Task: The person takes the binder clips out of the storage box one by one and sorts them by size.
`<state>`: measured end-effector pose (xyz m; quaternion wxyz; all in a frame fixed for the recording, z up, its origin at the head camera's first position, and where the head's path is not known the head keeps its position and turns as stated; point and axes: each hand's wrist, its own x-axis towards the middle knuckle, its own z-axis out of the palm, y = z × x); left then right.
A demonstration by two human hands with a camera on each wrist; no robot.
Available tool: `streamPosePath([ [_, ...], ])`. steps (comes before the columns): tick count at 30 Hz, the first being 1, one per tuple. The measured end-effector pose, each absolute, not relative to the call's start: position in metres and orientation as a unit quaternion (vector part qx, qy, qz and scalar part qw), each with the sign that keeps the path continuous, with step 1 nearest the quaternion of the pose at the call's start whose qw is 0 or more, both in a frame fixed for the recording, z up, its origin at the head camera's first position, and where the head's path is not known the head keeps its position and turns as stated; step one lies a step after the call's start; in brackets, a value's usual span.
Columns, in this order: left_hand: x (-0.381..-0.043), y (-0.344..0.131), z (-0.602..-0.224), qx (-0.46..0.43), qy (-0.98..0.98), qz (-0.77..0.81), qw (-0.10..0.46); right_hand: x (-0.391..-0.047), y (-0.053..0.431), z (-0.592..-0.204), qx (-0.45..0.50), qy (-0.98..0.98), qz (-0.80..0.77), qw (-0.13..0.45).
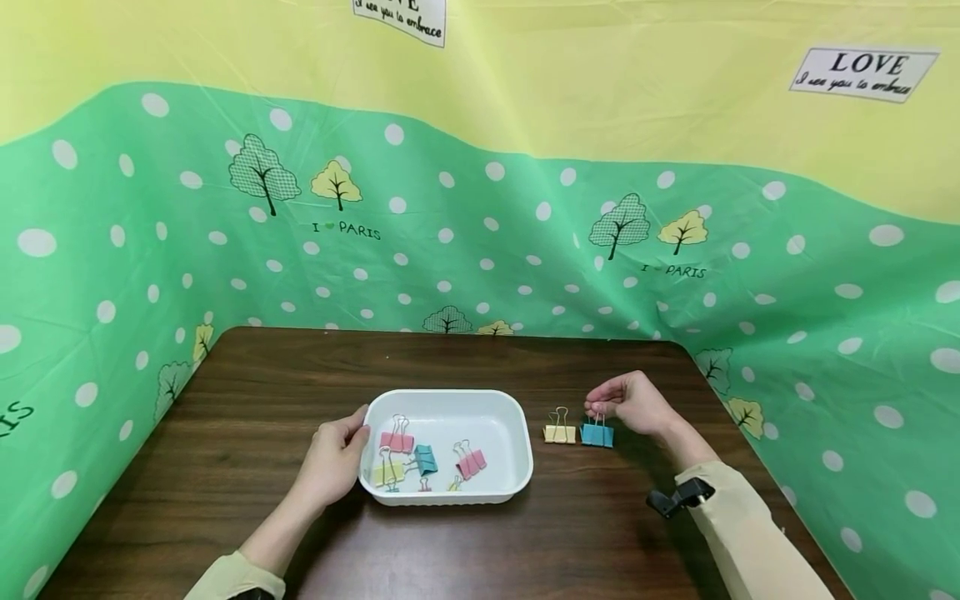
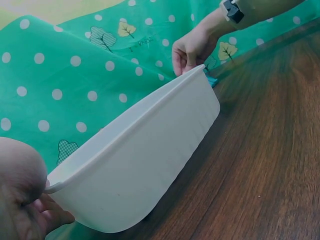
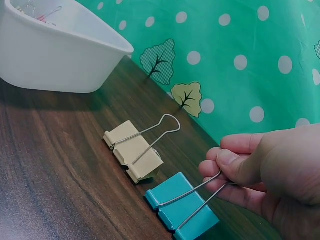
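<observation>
My left hand (image 1: 330, 460) grips the left end of a white plastic tub (image 1: 450, 498), thumb over the rim and fingers outside. Several binder clips lie inside, among them a pink clip (image 1: 397, 442), a yellow clip (image 1: 388, 473) and a teal clip (image 1: 425, 459). To the right of the tub, my right hand (image 1: 633, 404) pinches the wire handles of a large blue binder clip (image 3: 184, 206) between thumb and fingers. Just left of it a pale yellow binder clip (image 3: 134, 150) sits on the table with its handles pointing away.
The dark wood table (image 1: 465, 550) fills the lower view. A green and yellow patterned cloth (image 1: 480, 208) hangs behind the table and along both sides. A black wrist camera (image 1: 681, 497) is strapped over the right sleeve.
</observation>
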<state>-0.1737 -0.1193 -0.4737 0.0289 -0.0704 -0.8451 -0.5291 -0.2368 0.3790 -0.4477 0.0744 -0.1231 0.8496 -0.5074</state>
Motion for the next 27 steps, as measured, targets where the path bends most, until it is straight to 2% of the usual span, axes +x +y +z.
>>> streamPosePath([
  [6, -0.173, -0.119, -0.473, -0.075, -0.846, -0.526, 0.035, -0.239, 0.379, -0.448, -0.122, 0.861, -0.489, 0.071],
  [13, -0.174, -0.119, -0.474, -0.072, -0.842, -0.533, 0.027, -0.240, 0.371, -0.436, -0.106, 0.872, -0.477, 0.015],
  [20, -0.175, -0.120, -0.475, -0.072, -0.842, -0.534, 0.027, -0.240, 0.343, -0.415, -0.122, 0.867, -0.483, -0.003],
  [27, -0.174, -0.120, -0.475, -0.074, -0.842, -0.533, 0.036, -0.231, 0.300, -0.399, -0.148, 0.849, -0.507, 0.007],
])
